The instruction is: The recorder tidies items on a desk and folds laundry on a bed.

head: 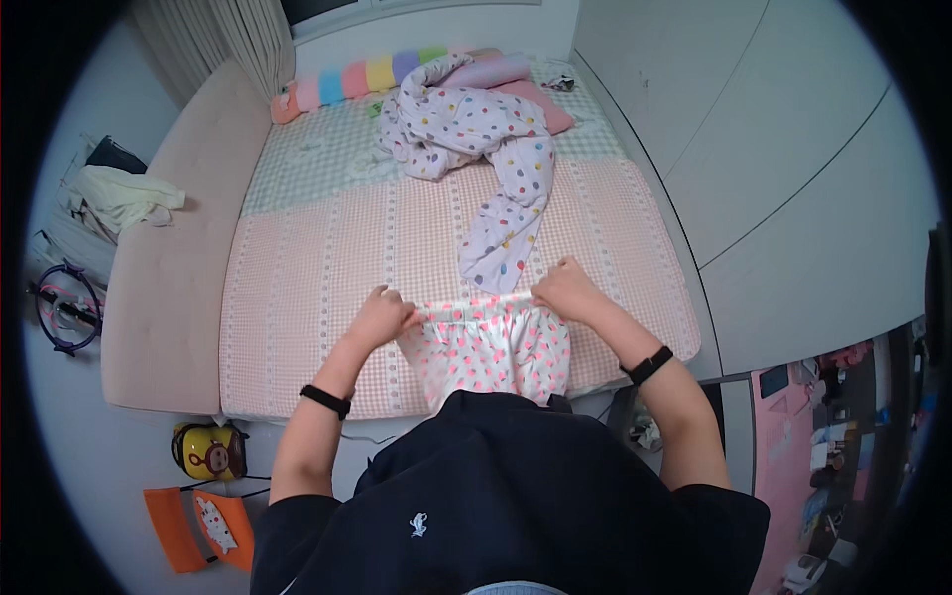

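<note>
My left hand point(384, 316) grips one end of the elastic waistband of a white garment with pink prints point(494, 346), likely pants or shorts. At the other end of the waistband, my right hand point(569, 291) is closed on the fabric. Between the two hands the band is stretched fairly straight, and gathered cloth hangs below it. My dark shirt hides the garment's lower part. Just beyond the waistband lies the tip of a crumpled white quilt with coloured dots point(494, 149), on a bed with a pink checked cover point(335, 260).
A striped multicolour bolster point(353, 78) and a pink pillow point(539, 100) lie at the bed's far end. The padded bed board point(186, 260) bounds the left, grey cabinets point(744, 171) the right. An orange folding chair point(175, 528) and a cluttered pink desk point(788, 461) stand nearby.
</note>
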Motion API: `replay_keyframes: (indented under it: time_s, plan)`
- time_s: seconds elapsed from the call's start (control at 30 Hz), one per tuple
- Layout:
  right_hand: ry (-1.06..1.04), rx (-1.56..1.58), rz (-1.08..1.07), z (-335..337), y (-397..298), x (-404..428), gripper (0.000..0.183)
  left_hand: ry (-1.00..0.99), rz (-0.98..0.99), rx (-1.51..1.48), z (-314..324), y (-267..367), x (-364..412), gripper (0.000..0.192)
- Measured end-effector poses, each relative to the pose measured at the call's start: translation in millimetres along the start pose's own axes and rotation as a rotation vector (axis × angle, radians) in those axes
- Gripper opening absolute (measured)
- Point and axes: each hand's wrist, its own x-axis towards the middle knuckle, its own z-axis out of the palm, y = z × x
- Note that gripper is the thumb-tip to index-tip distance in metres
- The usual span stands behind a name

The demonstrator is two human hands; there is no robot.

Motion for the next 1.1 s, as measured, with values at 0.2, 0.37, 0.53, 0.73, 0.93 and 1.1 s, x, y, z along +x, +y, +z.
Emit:
replay_keyframes:
  time_s: [0.2, 0.37, 0.53, 0.73, 0.93, 1.1]
  plan:
    - [0.047, 0.223, 0.16, -35.4, -1.0, 16.6, 0.036, 0.214, -0.112, -0.038, -20.5, 2.3, 12.0, 0.043]
    - [-0.05, 0.225, 0.346, -19.4, -21.6, 47.4, 0.032, 0.147, -0.364, 0.061, -14.4, 6.9, 24.6, 0.043]
    - [0.39, 1.133, 0.57, 5.0, -32.9, 69.4, 0.027, 0.554, -0.492, -0.052, -38.3, 37.3, 53.1, 0.036]
    - [0.291, 2.405, 0.518, -36.5, -76.2, 98.1, 0.032, 0.594, -0.237, -0.473, -15.0, 77.6, 68.2, 0.013]
    - [0.312, 2.304, 0.753, 13.0, -47.3, 91.1, 0.035, 0.61, 0.205, -0.692, -8.8, 108.3, 31.0, 0.021]
    - [0.42, 2.377, 0.648, -9.5, -57.1, 88.8, 0.032, -0.289, -0.155, -1.33, 26.9, 103.6, 8.5, 0.028]
